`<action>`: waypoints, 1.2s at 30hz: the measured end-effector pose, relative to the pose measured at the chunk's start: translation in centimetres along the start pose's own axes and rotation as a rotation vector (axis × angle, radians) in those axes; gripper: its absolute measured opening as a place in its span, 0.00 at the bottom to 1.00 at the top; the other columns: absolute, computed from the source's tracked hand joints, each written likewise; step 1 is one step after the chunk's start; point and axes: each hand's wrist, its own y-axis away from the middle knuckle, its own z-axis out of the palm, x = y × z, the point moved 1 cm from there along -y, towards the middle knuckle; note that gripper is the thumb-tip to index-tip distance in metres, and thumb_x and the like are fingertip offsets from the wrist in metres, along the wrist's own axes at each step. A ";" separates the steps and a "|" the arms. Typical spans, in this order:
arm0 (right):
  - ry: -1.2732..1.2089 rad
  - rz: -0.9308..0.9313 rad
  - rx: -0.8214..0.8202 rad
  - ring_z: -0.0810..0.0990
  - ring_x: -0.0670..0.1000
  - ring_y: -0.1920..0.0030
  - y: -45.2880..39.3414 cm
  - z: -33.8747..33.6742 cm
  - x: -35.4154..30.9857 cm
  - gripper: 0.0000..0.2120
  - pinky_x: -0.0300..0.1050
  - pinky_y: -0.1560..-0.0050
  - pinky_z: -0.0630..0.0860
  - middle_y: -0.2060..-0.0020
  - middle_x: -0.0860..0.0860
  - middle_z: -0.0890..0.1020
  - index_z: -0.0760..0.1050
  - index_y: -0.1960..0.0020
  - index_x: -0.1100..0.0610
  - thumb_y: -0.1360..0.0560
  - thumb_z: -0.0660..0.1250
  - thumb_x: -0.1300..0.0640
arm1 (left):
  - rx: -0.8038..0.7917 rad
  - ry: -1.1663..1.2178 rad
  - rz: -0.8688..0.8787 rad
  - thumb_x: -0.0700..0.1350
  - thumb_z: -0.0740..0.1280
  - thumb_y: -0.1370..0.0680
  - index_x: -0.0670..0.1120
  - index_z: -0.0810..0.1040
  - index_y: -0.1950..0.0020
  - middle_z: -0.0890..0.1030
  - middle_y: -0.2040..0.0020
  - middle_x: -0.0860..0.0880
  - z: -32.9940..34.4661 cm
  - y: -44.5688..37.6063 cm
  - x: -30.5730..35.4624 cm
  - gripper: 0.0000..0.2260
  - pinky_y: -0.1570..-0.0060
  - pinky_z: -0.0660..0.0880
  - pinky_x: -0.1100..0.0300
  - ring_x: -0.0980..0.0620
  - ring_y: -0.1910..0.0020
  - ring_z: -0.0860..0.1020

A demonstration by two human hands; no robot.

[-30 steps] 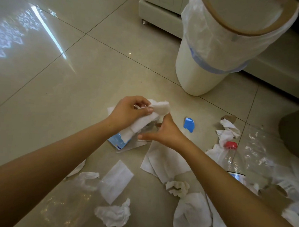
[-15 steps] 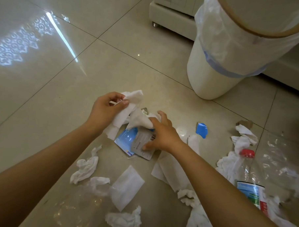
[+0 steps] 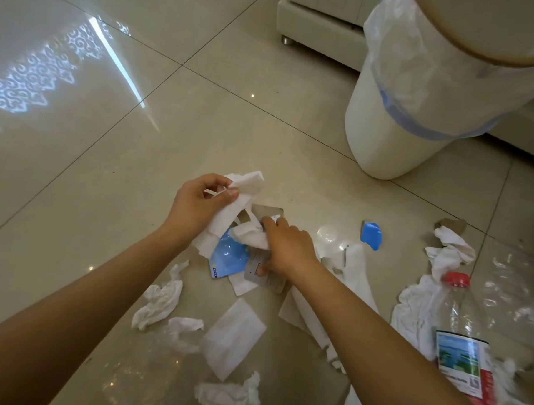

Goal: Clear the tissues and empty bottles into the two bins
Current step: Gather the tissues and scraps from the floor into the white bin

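The step in hand looks like gathering tissues off the floor (image 3: 114, 171). The left hand (image 3: 198, 204) is closed around a bunch of tissues (image 3: 228, 213), held just above the floor. The right hand (image 3: 283, 249), just beside it, pinches another tissue (image 3: 250, 236) lying over a blue packet (image 3: 226, 257). More tissue lies below both hands, and a bottle (image 3: 458, 339) sits well to the right of the right hand. The bin (image 3: 394, 122) stands beyond the right hand. Next, I judge, the right hand must lift its tissue clear of the packet, then both carry their loads to the bin.
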 end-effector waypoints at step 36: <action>0.312 -0.083 -0.180 0.62 0.58 0.34 -2.7 -2.0 -1.3 0.57 0.61 0.34 0.59 0.35 0.54 0.62 0.50 0.27 0.54 0.45 0.79 0.41 | -0.007 0.003 -0.090 0.45 0.72 0.26 0.49 0.81 0.55 0.78 0.62 0.52 -2.5 0.7 -1.8 0.02 0.71 0.72 0.69 0.61 0.70 0.75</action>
